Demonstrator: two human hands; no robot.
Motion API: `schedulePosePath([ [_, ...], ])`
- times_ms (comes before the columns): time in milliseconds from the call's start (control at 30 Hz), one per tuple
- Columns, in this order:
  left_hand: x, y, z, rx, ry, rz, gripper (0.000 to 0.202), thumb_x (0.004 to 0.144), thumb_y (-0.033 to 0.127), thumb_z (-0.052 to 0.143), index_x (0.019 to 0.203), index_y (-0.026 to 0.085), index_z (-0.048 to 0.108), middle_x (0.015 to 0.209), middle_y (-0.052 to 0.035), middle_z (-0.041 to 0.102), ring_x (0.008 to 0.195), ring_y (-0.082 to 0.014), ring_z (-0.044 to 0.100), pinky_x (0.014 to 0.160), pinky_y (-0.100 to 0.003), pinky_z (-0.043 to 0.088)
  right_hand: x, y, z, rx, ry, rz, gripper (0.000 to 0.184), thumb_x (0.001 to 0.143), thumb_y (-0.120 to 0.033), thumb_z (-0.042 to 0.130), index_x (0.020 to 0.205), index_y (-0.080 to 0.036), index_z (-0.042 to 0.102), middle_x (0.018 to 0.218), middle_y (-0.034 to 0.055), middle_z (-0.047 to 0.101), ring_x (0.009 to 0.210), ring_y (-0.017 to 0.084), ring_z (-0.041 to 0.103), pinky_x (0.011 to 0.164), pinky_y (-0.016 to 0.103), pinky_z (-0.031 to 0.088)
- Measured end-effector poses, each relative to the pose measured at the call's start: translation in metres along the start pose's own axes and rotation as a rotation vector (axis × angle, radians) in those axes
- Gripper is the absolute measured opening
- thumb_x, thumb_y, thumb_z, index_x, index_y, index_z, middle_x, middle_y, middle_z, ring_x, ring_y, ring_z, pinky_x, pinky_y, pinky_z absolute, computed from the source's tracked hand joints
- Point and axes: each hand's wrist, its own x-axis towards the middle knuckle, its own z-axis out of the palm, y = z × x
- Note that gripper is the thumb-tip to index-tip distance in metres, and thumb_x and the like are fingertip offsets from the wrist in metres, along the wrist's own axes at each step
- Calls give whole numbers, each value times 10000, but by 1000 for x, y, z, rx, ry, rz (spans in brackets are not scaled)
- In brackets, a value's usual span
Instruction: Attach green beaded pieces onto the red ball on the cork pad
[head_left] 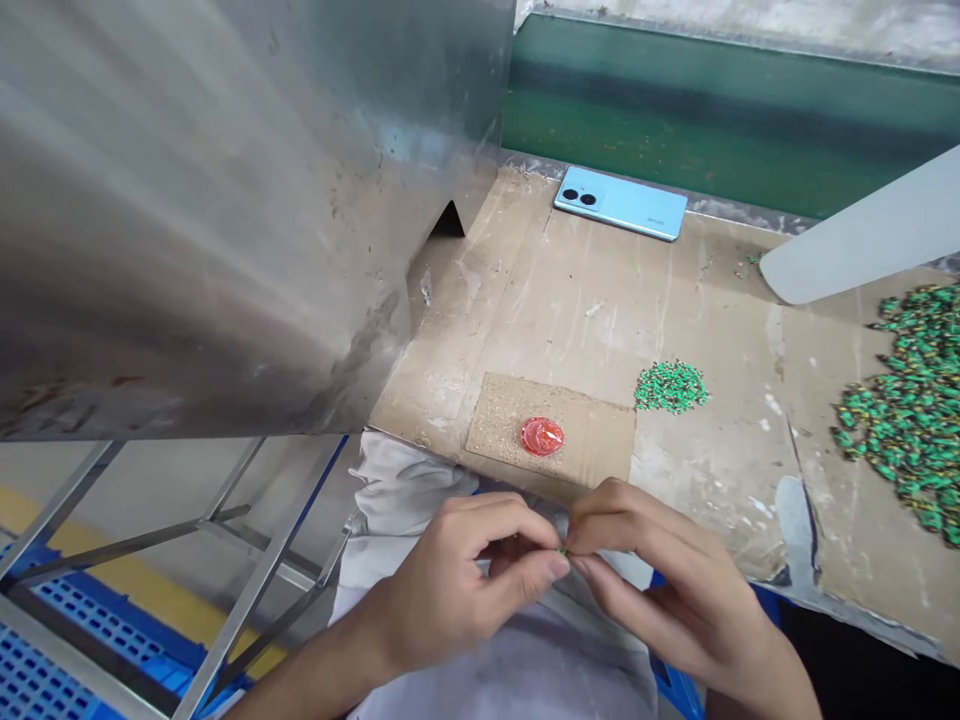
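Over my lap, just off the near edge of the table, my left hand and my right hand meet with pinched fingertips. Between them shows a tiny green piece, mostly covered by the fingers, so its kind cannot be made out. Beyond the hands lies a cardboard piece with a small red dish on it. A little pile of small green parts sits right of the cardboard. Farther right spreads a bigger heap of green parts with yellowish and dark bits.
A large sheet-metal housing rises on the left. At the back lies a light blue phone, before a green belt-like strip. A white tube-like object slants in from the right. Metal legs and blue plastic crates stand below left.
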Motion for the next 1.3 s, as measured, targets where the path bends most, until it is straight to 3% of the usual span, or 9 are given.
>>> schedulePosePath([
  [300, 6, -3, -2, 3, 43, -72, 166, 994, 243, 689, 854, 170, 742, 756, 8, 648, 685, -125, 539, 622, -248, 379, 11, -2, 0, -248, -27, -52, 128, 1017, -67, 591, 1026, -187, 632, 862, 32, 690, 754, 159, 643, 665, 295, 545],
  [400, 3, -6, -3, -24, 59, -97, 153, 1017, 269, 669, 924, 185, 756, 815, -6, 681, 744, -141, 584, 659, -247, 417, 14, 4, 2, -267, -3, -54, 135, 1018, -64, 591, 1020, -196, 619, 862, 26, 681, 750, 153, 627, 667, 291, 524],
  [533, -3, -13, -6, -168, 109, -91, 193, 1072, 222, 563, 1170, 250, 726, 967, -15, 701, 817, -142, 602, 733, -236, 483, 17, 17, 5, -252, 169, 84, 130, 1031, -89, 594, 1020, -218, 611, 846, 2, 628, 716, 130, 585, 607, 252, 472],
  [633, -6, -20, -8, -268, 126, -50, 281, 1098, 138, 486, 1235, 283, 683, 1071, -16, 681, 905, -131, 621, 817, -212, 525, 20, 24, 7, -310, 252, 191, 115, 1035, -129, 616, 980, -229, 624, 825, -15, 602, 649, 116, 527, 560, 249, 420],
  [767, -4, -23, -9, -325, 185, 10, 282, 1145, 152, 462, 1264, 299, 671, 1123, -16, 720, 1053, -126, 702, 968, -214, 564, 23, 25, 8, -326, 240, 245, 122, 1020, -142, 638, 937, -233, 639, 795, -31, 600, 610, 108, 503, 549, 252, 401],
  [900, -3, -22, -9, -453, 249, 6, 215, 1121, 192, 584, 1271, 310, 681, 1280, -16, 757, 1262, -162, 728, 1105, -247, 566, 24, 25, 8, -310, 212, 274, 109, 1015, -158, 648, 937, -232, 657, 772, -37, 592, 606, 109, 499, 549, 253, 397],
  [1067, -2, -21, -12, -573, 260, -66, 193, 1024, 173, 756, 1192, 266, 740, 1193, -16, 809, 1223, -184, 777, 1033, -188, 604, 26, 27, 11, -307, 220, 285, 113, 1011, -152, 654, 933, -233, 664, 760, -45, 589, 610, 107, 502, 564, 248, 409],
  [1300, -2, -20, -14, -540, 275, -59, 157, 986, 138, 793, 1101, 244, 785, 1167, -20, 820, 1142, -196, 812, 981, -206, 647, 22, 18, 1, -280, 202, 302, 116, 1029, -174, 641, 938, -247, 644, 785, -43, 579, 618, 109, 503, 555, 247, 407],
])
